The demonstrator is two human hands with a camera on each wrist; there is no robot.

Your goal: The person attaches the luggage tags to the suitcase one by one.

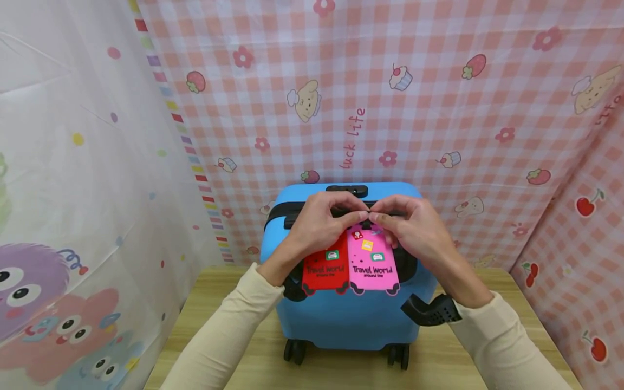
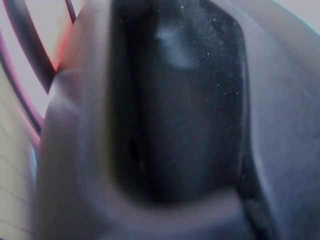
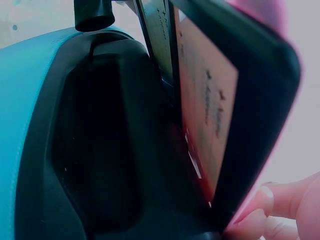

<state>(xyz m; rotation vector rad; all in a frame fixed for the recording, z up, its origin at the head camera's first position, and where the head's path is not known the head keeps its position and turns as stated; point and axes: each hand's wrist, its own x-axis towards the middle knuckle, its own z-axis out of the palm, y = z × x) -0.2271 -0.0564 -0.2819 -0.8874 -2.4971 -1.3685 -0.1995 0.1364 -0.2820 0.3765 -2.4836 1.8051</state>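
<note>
A blue suitcase (image 1: 346, 322) stands upright on its wheels, a black handle across its front. From the handle hang a red luggage tag (image 1: 325, 273) and, beside it, a pink luggage tag (image 1: 372, 260), both shaped like little suitcases. My left hand (image 1: 322, 222) and right hand (image 1: 414, 225) meet above the pink tag, pinching its short black strap (image 1: 366, 223) between thumbs and forefingers. In the right wrist view, the back of a tag shows a name-and-address card (image 3: 210, 95), with fingers (image 3: 285, 205) near its edge. The left wrist view shows mostly a dark recess (image 2: 185, 115).
Under the suitcase lies a wood-grain tabletop (image 1: 224, 303). A pink checked cloth (image 1: 341, 81) hangs close behind, and a white cartoon curtain (image 1: 97, 135) borders the left. The suitcase top carries a black lock (image 1: 347, 190). A black wrist band (image 1: 431, 311) sits by the right sleeve.
</note>
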